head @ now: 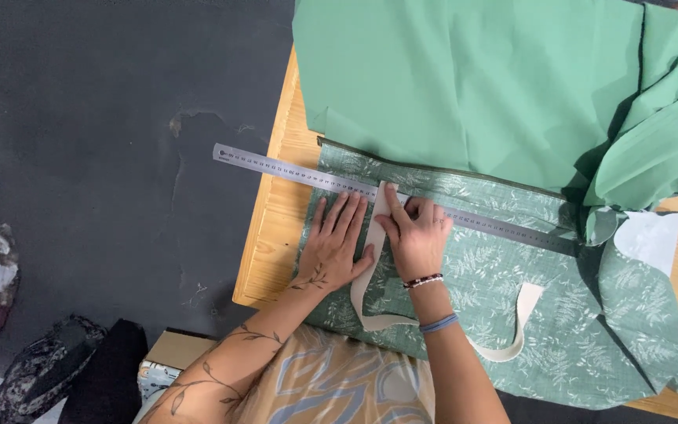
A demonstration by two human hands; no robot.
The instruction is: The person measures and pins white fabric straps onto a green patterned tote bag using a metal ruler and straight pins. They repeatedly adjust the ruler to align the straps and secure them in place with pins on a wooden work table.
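Plain green cloth (472, 86), leaf-printed pale green fabric (512, 275), cream strap (370, 251), silver ruler (276, 166), wooden table (268, 235)

A cream webbing strap (370, 259) lies looped on leaf-printed green fabric (512, 267), its end beside a steel ruler (292, 170).

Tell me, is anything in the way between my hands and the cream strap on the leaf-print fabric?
Nothing visible. The right hand already presses the cream strap down by the steel ruler, and the left hand lies flat on the leaf-print fabric just beside it.
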